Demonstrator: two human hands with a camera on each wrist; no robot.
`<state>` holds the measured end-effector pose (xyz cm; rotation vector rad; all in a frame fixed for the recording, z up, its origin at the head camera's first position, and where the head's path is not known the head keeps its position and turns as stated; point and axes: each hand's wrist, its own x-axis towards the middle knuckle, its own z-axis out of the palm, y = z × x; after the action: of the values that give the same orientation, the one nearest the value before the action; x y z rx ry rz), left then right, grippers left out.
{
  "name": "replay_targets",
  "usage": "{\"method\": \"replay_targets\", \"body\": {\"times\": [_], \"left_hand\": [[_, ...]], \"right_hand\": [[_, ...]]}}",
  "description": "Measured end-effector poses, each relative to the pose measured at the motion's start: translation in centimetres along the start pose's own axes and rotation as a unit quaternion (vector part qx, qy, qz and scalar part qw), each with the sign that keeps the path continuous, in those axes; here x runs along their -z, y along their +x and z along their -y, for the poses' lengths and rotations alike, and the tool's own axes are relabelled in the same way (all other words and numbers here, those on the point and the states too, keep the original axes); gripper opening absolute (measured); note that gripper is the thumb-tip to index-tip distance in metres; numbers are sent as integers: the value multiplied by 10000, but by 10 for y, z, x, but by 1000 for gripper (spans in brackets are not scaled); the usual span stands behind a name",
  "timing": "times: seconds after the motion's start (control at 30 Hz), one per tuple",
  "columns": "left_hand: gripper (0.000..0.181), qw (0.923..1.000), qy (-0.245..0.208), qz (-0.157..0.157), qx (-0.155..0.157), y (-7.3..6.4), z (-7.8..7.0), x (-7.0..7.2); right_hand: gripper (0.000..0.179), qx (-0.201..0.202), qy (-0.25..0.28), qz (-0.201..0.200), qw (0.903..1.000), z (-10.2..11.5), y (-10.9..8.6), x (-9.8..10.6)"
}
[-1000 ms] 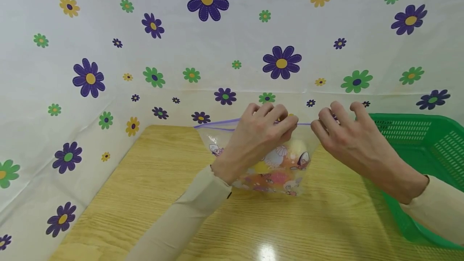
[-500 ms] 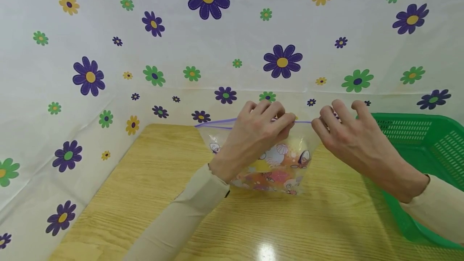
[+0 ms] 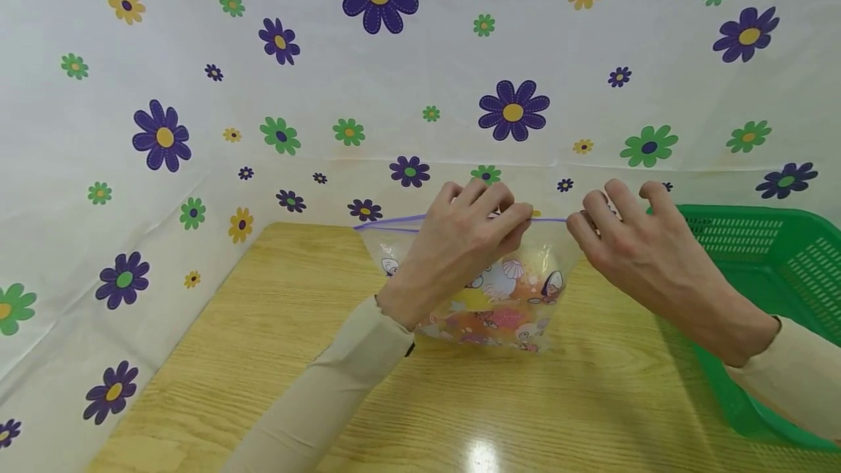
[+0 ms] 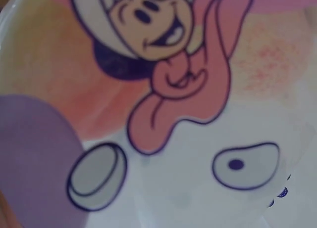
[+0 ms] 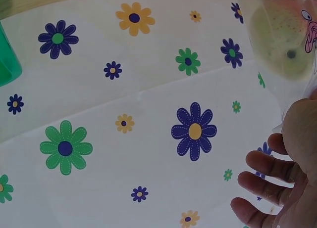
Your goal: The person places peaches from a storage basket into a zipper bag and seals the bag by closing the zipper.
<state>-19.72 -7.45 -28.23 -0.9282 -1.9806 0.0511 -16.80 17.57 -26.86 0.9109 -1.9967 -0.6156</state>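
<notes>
A clear zip bag (image 3: 506,305) with printed cartoon characters and shells hangs or stands over the table, its purple zip strip (image 3: 392,224) along the top. My left hand (image 3: 463,236) pinches that strip right of its middle, thumb and index finger meeting on it. At the top right corner, my right hand (image 3: 631,239) pinches the bag's edge, the other fingers curled loosely. Through the plastic in the right wrist view shows a round yellow-green and reddish fruit (image 5: 280,40). Cartoon print on the bag (image 4: 178,89) fills the left wrist view. The left hand hides part of the bag.
On the right of the wooden table (image 3: 296,356) stands a green plastic basket (image 3: 742,268) with slotted walls, close by the right forearm. Behind the table hangs a white cloth (image 3: 420,57) printed with flowers.
Along the zip strip, my left hand has slid slightly to the left. The right hand keeps its place at the bag's corner.
</notes>
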Motion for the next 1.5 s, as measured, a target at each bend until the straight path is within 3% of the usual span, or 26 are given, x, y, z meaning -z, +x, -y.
{"method": "replay_targets", "body": {"times": [0.1, 0.2, 0.3, 0.37, 0.47, 0.57, 1.5], "left_hand": [[21, 10000, 3, -1, 2, 0, 1, -1], [21, 10000, 16, -20, 7, -1, 1, -1], [20, 10000, 18, -41, 14, -1, 2, -1], [20, 10000, 17, -56, 25, -1, 2, -1], [20, 10000, 24, -80, 45, -1, 3, -1], [19, 9999, 21, -107, 67, -2, 3, -2], [14, 9996, -188, -148, 132, -5, 6, -2]], "right_hand": [[30, 1, 56, -34, 10000, 0, 0, -1], [3, 7, 88, -74, 9999, 0, 0, -2], [9, -2, 91, -75, 9999, 0, 0, -2], [3, -24, 72, -51, 10000, 0, 0, -1], [33, -54, 49, 3, 10000, 1, 0, -1], [44, -75, 28, 31, 10000, 1, 0, -1], [46, -239, 106, 151, 9995, 1, -2, -1]]}}
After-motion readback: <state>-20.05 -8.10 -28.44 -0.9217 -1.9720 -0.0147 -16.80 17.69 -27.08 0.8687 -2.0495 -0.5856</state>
